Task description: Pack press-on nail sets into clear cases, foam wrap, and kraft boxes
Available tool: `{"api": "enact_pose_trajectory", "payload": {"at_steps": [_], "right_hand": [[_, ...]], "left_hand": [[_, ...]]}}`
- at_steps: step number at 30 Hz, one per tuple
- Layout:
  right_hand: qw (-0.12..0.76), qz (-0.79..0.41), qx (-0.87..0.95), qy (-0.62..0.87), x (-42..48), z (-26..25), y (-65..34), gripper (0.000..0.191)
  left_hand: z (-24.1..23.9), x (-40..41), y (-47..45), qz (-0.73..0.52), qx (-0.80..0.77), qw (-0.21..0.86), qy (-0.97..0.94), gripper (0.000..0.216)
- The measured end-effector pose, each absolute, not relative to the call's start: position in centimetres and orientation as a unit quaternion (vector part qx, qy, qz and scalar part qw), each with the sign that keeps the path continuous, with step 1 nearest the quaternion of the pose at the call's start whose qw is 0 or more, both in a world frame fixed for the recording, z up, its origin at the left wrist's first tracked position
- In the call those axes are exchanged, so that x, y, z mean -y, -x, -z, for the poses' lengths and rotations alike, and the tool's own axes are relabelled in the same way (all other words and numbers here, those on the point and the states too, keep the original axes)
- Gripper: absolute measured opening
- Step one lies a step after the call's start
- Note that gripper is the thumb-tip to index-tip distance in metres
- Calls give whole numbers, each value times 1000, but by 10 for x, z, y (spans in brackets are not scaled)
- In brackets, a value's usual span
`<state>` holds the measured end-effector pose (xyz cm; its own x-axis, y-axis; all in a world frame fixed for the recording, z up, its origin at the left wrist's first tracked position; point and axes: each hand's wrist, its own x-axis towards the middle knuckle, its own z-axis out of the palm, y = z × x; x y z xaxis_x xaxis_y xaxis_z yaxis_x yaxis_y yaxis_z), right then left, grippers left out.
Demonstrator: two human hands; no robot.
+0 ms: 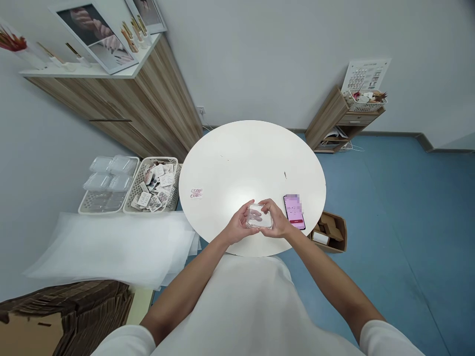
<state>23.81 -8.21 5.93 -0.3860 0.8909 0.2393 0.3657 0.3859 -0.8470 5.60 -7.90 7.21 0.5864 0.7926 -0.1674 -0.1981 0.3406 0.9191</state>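
Observation:
Between my two hands is a small clear plastic box, held just above the near part of the round white table. My left hand grips its left side, with the thumb along the near edge. On the right side, my right hand has its fingers and thumb closed around the box. Some fingers show through the clear plastic. To the right of my right hand lies a phone with a lit pink screen. A small card with pinkish pieces rests on the table's left side.
Left of the table stand a white basket of small packets and a basket with clear plastic boxes. White sheets lie nearer, above folded cardboard. A cardboard box sits on the floor at right. A wooden cabinet stands behind.

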Motion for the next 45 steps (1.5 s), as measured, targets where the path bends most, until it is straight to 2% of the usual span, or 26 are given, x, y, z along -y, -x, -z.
{"api": "enact_pose_trajectory", "payload": {"at_steps": [4, 9, 11, 16, 20, 26, 32, 38, 45], "right_hand": [[359, -352, 759, 413, 75, -69, -241, 48], [311, -366, 776, 409, 78, -69, -239, 49], [303, -370, 770, 421, 80, -68, -237, 46], [348, -375, 678, 527, 70, -69, -235, 30], [354, -470, 557, 586, 54, -67, -239, 44], [364, -543, 467, 596, 54, -51, -245, 49], [410, -498, 395, 654, 83, -33, -244, 48], [373, -461, 476, 649, 123, -34, -231, 39], [367, -469, 463, 657, 129, -28, -223, 36]], "left_hand": [[-70, 71, -53, -342, -345, 760, -432, 80], [-58, 72, -41, -322, -448, 723, -415, 44], [-54, 74, -37, -313, -467, 715, -416, 37], [-46, 78, -34, -312, -498, 704, -400, 39], [-44, 81, -37, -297, -500, 706, -403, 40], [-44, 84, -41, -299, -490, 712, -405, 40], [-40, 86, -40, -315, -516, 695, -389, 42], [-33, 87, -40, -310, -548, 678, -378, 44], [-26, 89, -43, -303, -546, 696, -354, 47]]}}
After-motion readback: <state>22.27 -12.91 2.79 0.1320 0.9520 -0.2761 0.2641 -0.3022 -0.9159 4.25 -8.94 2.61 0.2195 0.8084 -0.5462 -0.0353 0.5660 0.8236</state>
